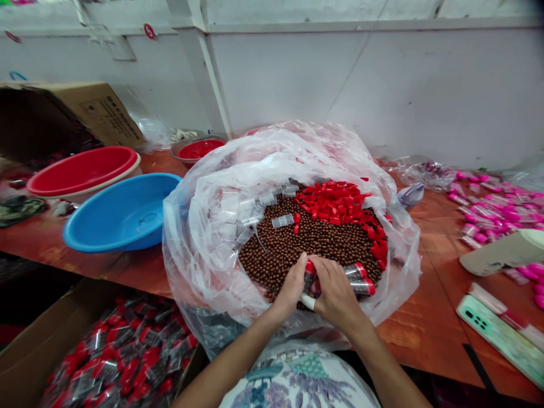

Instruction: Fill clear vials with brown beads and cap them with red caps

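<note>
A basin lined with a clear plastic bag holds a heap of small brown beads, red caps at the back right and empty clear vials at the back left. My left hand and my right hand meet at the basin's near edge over the beads. Together they grip a small vial with a red cap. Two filled red-capped vials lie just right of my right hand.
A blue basin and a red basin sit at the left. A cardboard box of filled red-capped vials stands below left. Pink-capped vials, a phone and a white device lie at the right.
</note>
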A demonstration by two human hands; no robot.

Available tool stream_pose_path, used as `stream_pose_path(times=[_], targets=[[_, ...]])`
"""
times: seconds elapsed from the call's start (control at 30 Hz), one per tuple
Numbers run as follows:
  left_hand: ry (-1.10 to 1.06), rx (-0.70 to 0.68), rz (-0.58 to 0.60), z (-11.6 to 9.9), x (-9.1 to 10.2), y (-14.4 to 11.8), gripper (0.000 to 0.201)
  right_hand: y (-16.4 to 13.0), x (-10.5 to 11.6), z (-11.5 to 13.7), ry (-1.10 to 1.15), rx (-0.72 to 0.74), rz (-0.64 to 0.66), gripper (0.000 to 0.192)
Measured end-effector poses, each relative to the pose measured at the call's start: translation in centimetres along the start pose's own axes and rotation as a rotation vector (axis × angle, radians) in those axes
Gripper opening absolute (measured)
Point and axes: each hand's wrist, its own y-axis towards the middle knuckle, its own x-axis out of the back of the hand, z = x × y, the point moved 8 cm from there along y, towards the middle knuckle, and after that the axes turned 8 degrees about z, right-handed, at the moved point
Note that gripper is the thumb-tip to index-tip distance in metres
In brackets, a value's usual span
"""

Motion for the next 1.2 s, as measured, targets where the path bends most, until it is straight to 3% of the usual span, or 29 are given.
stream_pose_path(times=[0.07, 0.3, 0.47, 0.57, 0.67, 0.8, 0.9, 1.0, 1.1, 1.2], targets=[[0.043, -0.034, -0.003, -0.3, 0.0, -0.2, 0.034, -0.1, 0.0, 0.0, -0.008, 0.02, -0.004, 0.059], [0.154, -0.062, 0.146, 0.3, -0.9, -1.0, 0.037, -1.5, -1.4, -0.4, -0.025, -0.003, -0.045, 0.056], [0.1, 0.091, 0.226, 1.5, -0.5, -0.9, 0.045, -2.7, -1.4, -2.3, 0.027, -0.021, 0.181, 0.079], [0.138, 0.102, 0.189, 1.1, 0.9, -0.6, 0.046, -4.0, 0.6, -6.0, -0.072, -0.08, 0.225, 0.071], [0.402, 0.102, 0.154, 0.8, 1.4, -0.7, 0.048, -5.1, 1.6, -9.5, -0.22, -0.117, 0.273, 0.081], [0.981, -0.072, 0.176, 0.4, -1.3, -1.5, 0.044, -5.2, 1.7, -11.0, -0.28, -0.103, 0.26, 0.084], [1.28, -0.041, 0.165, 1.6, -3.3, -1.8, 0.054, -5.1, 2.5, -11.0, -0.15, -0.181, 0.157, 0.068], [1.393, 0.013, 0.176, 2.7, -4.3, -1.6, 0.051, -6.1, 2.9, -11.6, 0.177, -0.389, 0.059, 0.048], [1.35, -0.012, 0.216, 3.1, -5.1, -1.4, 0.042, -7.5, 1.4, -11.7, 0.438, -0.544, 0.093, 0.038], [1.172, -0.063, 0.241, 3.0, -5.6, -1.3, 0.037, -8.3, -0.3, -11.3, 0.562, -0.606, 0.098, 0.037]])
